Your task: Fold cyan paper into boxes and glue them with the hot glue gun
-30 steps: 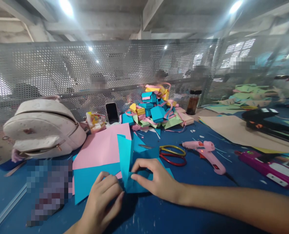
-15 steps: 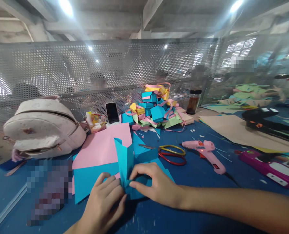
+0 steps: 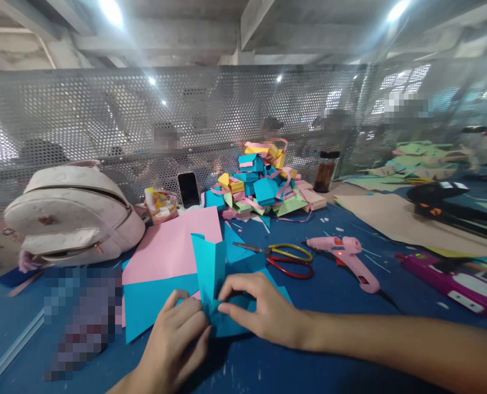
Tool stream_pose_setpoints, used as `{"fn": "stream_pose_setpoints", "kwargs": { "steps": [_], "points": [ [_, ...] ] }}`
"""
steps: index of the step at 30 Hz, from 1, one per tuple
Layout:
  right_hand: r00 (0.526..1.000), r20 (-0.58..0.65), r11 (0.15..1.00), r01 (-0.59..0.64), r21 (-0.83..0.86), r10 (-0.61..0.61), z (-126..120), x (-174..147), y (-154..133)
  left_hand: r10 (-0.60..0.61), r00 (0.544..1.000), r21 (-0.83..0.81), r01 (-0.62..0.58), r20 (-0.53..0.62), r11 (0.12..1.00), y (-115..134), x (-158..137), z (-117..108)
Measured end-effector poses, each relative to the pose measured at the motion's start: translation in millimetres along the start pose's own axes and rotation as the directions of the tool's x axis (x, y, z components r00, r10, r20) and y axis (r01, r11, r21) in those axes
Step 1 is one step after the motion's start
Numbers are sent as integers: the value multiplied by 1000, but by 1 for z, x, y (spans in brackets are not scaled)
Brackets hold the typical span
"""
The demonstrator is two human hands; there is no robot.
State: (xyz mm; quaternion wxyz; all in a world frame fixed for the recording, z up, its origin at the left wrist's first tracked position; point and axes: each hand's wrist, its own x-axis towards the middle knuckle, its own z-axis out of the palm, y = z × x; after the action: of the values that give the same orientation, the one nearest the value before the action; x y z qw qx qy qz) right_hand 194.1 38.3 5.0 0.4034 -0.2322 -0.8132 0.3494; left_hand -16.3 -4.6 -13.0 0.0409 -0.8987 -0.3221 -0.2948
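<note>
A folded piece of blue paper (image 3: pixel 211 265) stands upright in front of me, creased lengthwise. My right hand (image 3: pixel 264 312) pinches its lower part between thumb and forefinger. Against its left side my left hand (image 3: pixel 181 334) is curled, fingers closed on the paper's lower edge, with the fingertips partly hidden. Beneath and behind lie a pink sheet (image 3: pixel 172 246) and a flat blue sheet (image 3: pixel 157 306). Scissors (image 3: pixel 288 260) with one yellow and one red handle rest just beyond my right hand, their blades over blue paper.
A pink glue gun (image 3: pixel 342 254) and a purple power strip (image 3: pixel 452 282) lie at right. Behind them are a black stapler-like tool (image 3: pixel 436 200) and beige sheets (image 3: pixel 375 219). A pile of folded paper pieces (image 3: pixel 264 189), phone (image 3: pixel 188 190), bottle (image 3: pixel 326 172) and white backpack (image 3: pixel 75 216) line the perforated partition (image 3: pixel 219 109).
Almost nothing differs. Both hands keep their hold on the folded blue paper, whose upright part has shifted very slightly.
</note>
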Motion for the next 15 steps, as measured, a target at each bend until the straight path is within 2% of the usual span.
{"fn": "stream_pose_setpoints", "kwargs": {
  "steps": [4, 7, 10, 15],
  "points": [
    [999, 6, 997, 33, -70, -33, -1, 0, 1, -42, 998, -50, 39, -46, 998, -2, 1, -1],
    [993, 54, 981, 114, -158, -106, 2, -2, 2, -62, 997, -49, 59, -55, 997, -3, 1, -1],
    [976, 114, 950, 207, -233, -185, 5, -6, 4, -40, 999, -53, 40, -14, 998, -2, -1, 1],
    [965, 151, 917, 252, -309, -214, 7, -9, 5, 15, 1000, -15, -15, -8, 1000, 0, -3, 2]
  ]
}}
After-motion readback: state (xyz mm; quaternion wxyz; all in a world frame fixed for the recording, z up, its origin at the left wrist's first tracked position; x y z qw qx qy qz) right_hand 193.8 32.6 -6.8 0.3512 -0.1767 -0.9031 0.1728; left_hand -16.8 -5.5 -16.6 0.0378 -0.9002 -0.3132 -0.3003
